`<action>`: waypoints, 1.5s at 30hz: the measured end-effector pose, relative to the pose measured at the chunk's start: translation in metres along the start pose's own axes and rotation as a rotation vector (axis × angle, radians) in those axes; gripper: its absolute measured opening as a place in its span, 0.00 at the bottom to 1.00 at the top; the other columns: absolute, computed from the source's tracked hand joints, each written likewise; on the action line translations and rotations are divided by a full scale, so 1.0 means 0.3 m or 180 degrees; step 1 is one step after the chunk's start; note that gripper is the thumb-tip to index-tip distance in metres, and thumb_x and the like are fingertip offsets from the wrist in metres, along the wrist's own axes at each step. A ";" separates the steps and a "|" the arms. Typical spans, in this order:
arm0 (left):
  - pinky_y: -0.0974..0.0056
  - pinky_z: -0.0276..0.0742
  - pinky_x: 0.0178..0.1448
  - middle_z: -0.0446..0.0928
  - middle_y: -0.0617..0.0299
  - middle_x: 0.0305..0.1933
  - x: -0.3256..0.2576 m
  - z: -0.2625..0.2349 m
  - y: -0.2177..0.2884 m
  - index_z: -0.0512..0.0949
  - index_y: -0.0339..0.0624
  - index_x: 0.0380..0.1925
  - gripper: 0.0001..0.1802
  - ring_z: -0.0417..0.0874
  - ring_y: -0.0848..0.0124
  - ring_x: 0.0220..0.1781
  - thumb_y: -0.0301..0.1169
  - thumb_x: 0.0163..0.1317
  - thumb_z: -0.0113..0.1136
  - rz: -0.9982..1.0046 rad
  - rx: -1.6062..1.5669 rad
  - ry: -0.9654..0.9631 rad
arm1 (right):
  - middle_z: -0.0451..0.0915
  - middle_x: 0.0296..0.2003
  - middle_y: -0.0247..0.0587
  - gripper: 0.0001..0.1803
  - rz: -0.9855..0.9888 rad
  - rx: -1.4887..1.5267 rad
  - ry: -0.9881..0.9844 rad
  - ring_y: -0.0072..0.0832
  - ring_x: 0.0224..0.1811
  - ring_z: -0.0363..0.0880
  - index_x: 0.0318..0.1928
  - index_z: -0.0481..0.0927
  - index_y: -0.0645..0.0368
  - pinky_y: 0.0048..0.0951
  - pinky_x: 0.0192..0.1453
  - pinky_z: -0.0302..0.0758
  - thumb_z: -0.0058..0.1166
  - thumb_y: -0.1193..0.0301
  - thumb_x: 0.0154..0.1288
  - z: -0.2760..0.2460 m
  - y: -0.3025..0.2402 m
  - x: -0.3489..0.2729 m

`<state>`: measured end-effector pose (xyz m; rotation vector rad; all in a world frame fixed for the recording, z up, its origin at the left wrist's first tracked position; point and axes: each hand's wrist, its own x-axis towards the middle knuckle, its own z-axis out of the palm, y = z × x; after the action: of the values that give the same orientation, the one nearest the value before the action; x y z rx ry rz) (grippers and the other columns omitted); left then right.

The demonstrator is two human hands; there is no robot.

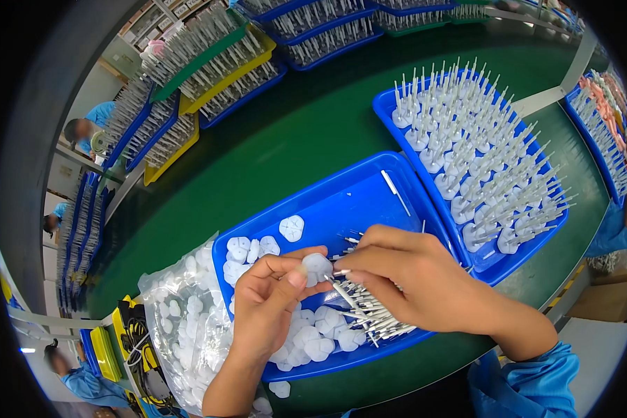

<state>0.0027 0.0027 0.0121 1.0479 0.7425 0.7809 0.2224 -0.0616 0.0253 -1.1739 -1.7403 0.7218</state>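
My left hand (pixel 266 301) pinches a white scalloped plastic disc (pixel 318 265) between thumb and fingers, above the near blue tray (pixel 338 202). My right hand (pixel 425 282) is closed in a pinch beside the disc's right edge. A thin white stick (pixel 341 272) shows its end at those fingertips; the rest is hidden by the hand. Below my right hand lies a heap of white sticks (pixel 376 312) with thin tips. Loose white discs (pixel 306 343) are piled under and left of my left hand. Two separate sticks (pixel 396 191) rest at the tray's far right.
Right of the tray, another blue tray (pixel 386 111) holds many discs with upright sticks. A clear bag of discs (pixel 184 320) lies at left, near a yellow bin with black cables (pixel 143 348). Stacked filled trays (pixel 209 76) line the green table's (pixel 285 132) far side. Co-workers sit at left.
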 end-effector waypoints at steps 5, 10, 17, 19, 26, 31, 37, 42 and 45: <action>0.49 0.82 0.60 0.77 0.38 0.59 -0.002 -0.013 -0.008 0.78 0.32 0.44 0.09 0.82 0.57 0.58 0.27 0.69 0.61 0.0208 -0.0078 -0.0317 | 0.78 0.32 0.52 0.05 0.0105 0.0034 0.0086 0.50 0.33 0.81 0.39 0.81 0.68 0.44 0.34 0.76 0.57 0.78 0.65 0.016 -0.001 -0.002; 0.54 0.79 0.63 0.78 0.40 0.58 0.000 -0.016 -0.016 0.80 0.32 0.42 0.08 0.82 0.59 0.58 0.20 0.64 0.65 0.0539 0.0198 -0.0284 | 0.80 0.25 0.54 0.06 0.0309 0.0086 0.0169 0.50 0.29 0.81 0.36 0.80 0.66 0.45 0.31 0.76 0.56 0.75 0.68 0.021 -0.013 -0.004; 0.56 0.77 0.64 0.79 0.43 0.56 -0.014 0.000 -0.022 0.81 0.31 0.44 0.17 0.82 0.59 0.58 0.12 0.54 0.70 0.1400 0.1419 -0.0379 | 0.77 0.17 0.52 0.08 0.0459 -0.0134 -0.0123 0.52 0.21 0.80 0.39 0.74 0.65 0.47 0.25 0.73 0.53 0.71 0.72 0.034 -0.018 -0.018; 0.56 0.77 0.64 0.79 0.43 0.55 -0.010 0.002 -0.021 0.81 0.30 0.45 0.16 0.82 0.59 0.58 0.12 0.54 0.69 0.1375 0.1329 -0.0463 | 0.77 0.17 0.52 0.08 0.0459 -0.0169 -0.0150 0.51 0.20 0.79 0.39 0.74 0.65 0.47 0.25 0.73 0.53 0.71 0.72 0.032 -0.020 -0.017; 0.55 0.77 0.62 0.80 0.43 0.53 -0.006 -0.019 -0.027 0.82 0.27 0.45 0.15 0.81 0.59 0.56 0.11 0.57 0.64 0.1137 0.0581 -0.0680 | 0.76 0.16 0.51 0.08 0.0409 0.0567 -0.0098 0.49 0.18 0.78 0.39 0.74 0.64 0.47 0.22 0.70 0.52 0.71 0.73 0.042 -0.002 -0.020; 0.55 0.76 0.61 0.82 0.42 0.51 -0.007 -0.015 -0.027 0.83 0.26 0.45 0.14 0.82 0.58 0.55 0.11 0.57 0.64 0.1007 0.0458 -0.0757 | 0.76 0.17 0.50 0.08 0.0332 -0.0351 -0.0084 0.47 0.18 0.78 0.38 0.73 0.64 0.45 0.21 0.69 0.54 0.72 0.71 0.043 -0.028 -0.033; 0.53 0.76 0.63 0.83 0.43 0.50 -0.009 -0.017 -0.032 0.84 0.26 0.45 0.16 0.82 0.56 0.55 0.11 0.54 0.67 0.1119 0.0859 -0.0771 | 0.76 0.16 0.46 0.08 -0.0047 -0.0857 0.0175 0.43 0.17 0.78 0.37 0.71 0.65 0.43 0.18 0.68 0.56 0.74 0.67 0.079 -0.019 -0.046; 0.53 0.78 0.62 0.82 0.42 0.52 -0.012 -0.020 -0.032 0.83 0.27 0.46 0.18 0.84 0.55 0.55 0.13 0.52 0.71 0.1472 0.1230 -0.0611 | 0.78 0.23 0.47 0.07 -0.0392 -0.0529 0.0386 0.42 0.26 0.79 0.38 0.73 0.65 0.42 0.29 0.73 0.58 0.76 0.64 0.092 0.023 -0.032; 0.54 0.80 0.61 0.80 0.42 0.55 -0.007 0.001 -0.023 0.82 0.29 0.47 0.21 0.85 0.54 0.55 0.15 0.51 0.73 0.2030 0.1740 -0.0443 | 0.77 0.32 0.45 0.07 -0.0537 -0.0676 0.0509 0.41 0.34 0.76 0.39 0.77 0.62 0.39 0.38 0.74 0.61 0.77 0.61 0.063 0.005 -0.010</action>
<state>0.0032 -0.0013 0.0061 1.8660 0.5056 1.0559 0.2064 -0.0637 0.0148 -1.1739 -1.7859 0.3390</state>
